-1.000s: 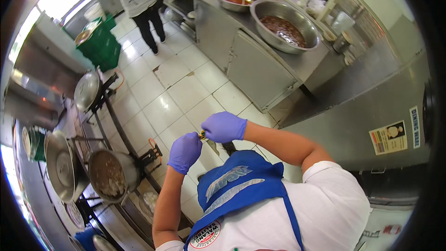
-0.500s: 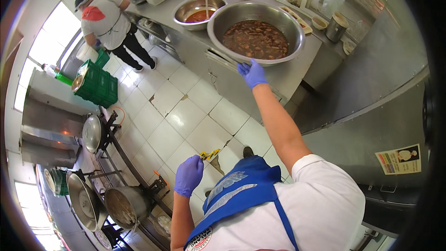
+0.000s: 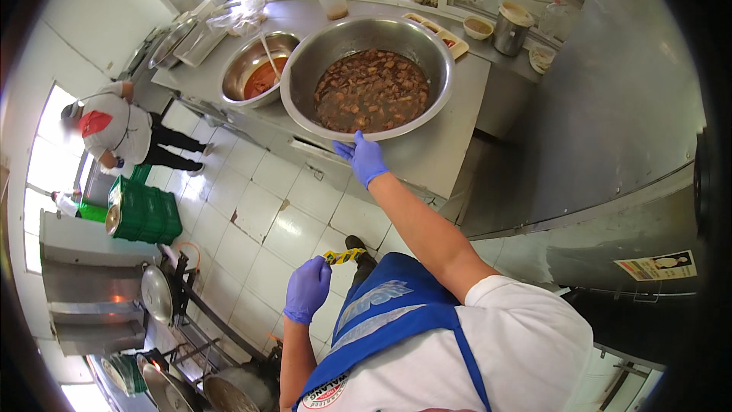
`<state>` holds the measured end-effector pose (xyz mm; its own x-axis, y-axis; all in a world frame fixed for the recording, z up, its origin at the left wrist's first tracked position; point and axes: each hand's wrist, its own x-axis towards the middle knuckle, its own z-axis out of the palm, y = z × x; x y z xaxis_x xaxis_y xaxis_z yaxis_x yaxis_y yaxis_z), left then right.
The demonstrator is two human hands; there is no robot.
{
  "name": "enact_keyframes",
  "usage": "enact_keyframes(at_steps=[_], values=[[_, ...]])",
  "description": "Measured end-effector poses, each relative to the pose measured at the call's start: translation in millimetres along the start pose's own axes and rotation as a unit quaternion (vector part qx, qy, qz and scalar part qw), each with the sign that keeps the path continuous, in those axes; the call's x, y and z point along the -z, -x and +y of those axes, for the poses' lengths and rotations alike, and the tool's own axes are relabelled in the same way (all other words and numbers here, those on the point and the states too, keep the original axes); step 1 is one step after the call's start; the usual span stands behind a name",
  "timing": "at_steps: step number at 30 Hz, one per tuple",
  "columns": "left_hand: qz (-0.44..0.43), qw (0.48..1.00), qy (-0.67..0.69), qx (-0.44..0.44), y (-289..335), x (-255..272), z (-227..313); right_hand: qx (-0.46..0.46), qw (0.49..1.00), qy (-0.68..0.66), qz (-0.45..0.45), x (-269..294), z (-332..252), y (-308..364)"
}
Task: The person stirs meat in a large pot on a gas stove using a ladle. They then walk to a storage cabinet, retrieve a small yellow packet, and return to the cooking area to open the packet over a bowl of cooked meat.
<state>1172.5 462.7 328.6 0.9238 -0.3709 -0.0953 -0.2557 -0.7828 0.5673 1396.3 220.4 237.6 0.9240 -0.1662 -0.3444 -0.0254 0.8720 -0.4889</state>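
Observation:
My left hand, in a purple glove, is closed on a small yellow-and-black packet, held low in front of my blue apron. My gloved right hand reaches forward with fingers apart, its fingertips at the near rim of a large metal bowl. Dark brown stew with chunks fills the lower part of that bowl, which sits on a steel counter. Just left of it stands a smaller metal bowl holding red-orange sauce, with a light-handled ladle or spoon leaning in it.
A sectioned tray, a small bowl and a metal canister stand behind the large bowl. At left, a person stands near green crates. Pots sit on burners at lower left. A steel cabinet borders the right.
My view has turned, so the counter and bowls appear farther left. My right hand stays at the large bowl's near rim, while my left hand keeps the packet. A person's gloved hands appear at the top.

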Motion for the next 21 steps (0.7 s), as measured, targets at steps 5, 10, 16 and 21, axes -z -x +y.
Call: enact_keyframes(at_steps=[5,10,16,21], values=[[-0.041,0.997,-0.014,-0.069,-78,14,-14,-0.043,0.999,0.027,-0.003,-9,-3,-21],[-0.094,0.981,-0.01,-0.171,-154,24,-21,-0.102,0.967,0.229,-0.034,-7,-11,-25],[-0.21,0.943,-0.048,-0.252,-232,17,1,0.075,0.645,0.729,-0.216,-42,-92,85],[-0.255,0.908,-0.029,-0.332,-270,-17,55,0.08,0.528,0.837,-0.125,-17,-132,124]])
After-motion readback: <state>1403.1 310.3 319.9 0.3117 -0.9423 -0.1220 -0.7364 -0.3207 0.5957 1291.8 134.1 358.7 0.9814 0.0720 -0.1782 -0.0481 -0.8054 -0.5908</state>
